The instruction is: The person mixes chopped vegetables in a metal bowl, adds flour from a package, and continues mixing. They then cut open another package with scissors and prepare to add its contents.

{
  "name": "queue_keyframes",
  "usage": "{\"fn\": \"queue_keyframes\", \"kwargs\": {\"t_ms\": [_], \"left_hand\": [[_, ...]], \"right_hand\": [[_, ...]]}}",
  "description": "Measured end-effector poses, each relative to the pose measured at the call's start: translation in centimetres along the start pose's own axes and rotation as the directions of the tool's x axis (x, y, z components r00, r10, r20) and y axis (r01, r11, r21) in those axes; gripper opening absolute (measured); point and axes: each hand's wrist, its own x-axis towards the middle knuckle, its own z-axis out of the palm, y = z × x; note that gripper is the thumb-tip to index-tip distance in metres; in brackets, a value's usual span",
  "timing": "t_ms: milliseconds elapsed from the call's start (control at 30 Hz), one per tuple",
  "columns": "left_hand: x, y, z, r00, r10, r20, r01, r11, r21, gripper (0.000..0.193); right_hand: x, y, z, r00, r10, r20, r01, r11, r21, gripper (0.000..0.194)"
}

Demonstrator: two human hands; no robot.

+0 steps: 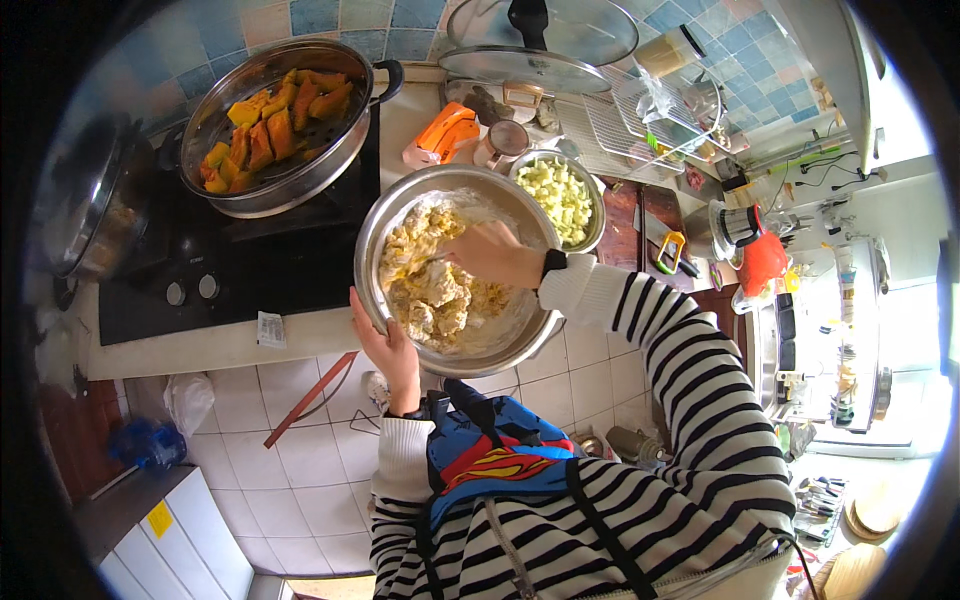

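A large stainless-steel mixing bowl [367, 247] stands before me at the counter's front edge, tilted towards me. Lumpy yellow and white dough [439, 296] fills its left part, and loose flour coats the inner wall. My left hand [386, 352] holds the bowl's lower left rim, thumb on the rim and fingers along the outside. Inside the bowl, my right hand [491, 251] is curled just above the dough; its fingertips are partly hidden, and whether it grips a thin utensil is unclear. Directly to the right sits a smaller metal bowl [598, 225] of diced pale green vegetable [555, 199].
A steamer pan [300, 191] with orange pumpkin pieces [262, 142] sits on the black cooktop [247, 262]. Behind the bowl are an orange packet [446, 131], a glass cup [506, 142] and glass lids [525, 67]. A knife [660, 244] lies on the cutting board [619, 217] at right.
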Motion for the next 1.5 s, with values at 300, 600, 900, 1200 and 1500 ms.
{"fn": "queue_keyframes", "kwargs": {"t_ms": [300, 600, 900, 1200, 1500], "left_hand": [[0.0, 0.5, 0.1, 0.999, 0.033, -0.04, -0.031, 0.999, 0.038, 0.071], [0.0, 0.7, 0.1, 1.0, -0.002, -0.023, 0.002, 1.0, 0.017, 0.07], [0.1, 0.8, -0.2, 0.999, -0.04, 0.004, 0.04, 0.999, -0.034, 0.072], [-0.1, 0.6, 0.2, 0.999, -0.018, -0.035, 0.017, 1.0, -0.013, 0.068], [-0.1, 0.0, 0.5, 0.995, -0.063, -0.077, 0.061, 0.998, -0.03, 0.044]], "right_hand": [[-7.7, 3.7, 0.4, 0.96, 0.129, 0.248, -0.024, 0.922, -0.386, 0.011], [-4.5, -1.7, 0.6, 0.981, -0.097, 0.17, 0.042, 0.953, 0.3, 0.026], [-0.8, -0.3, -0.7, 0.98, 0.196, -0.011, -0.186, 0.946, 0.265, 0.027], [-8.4, 2.1, -0.1, 0.975, 0.089, 0.204, -0.024, 0.953, -0.3, 0.009], [-4.4, -4.1, 0.1, 0.961, -0.277, -0.017, 0.277, 0.955, 0.109, 0.022]]}}
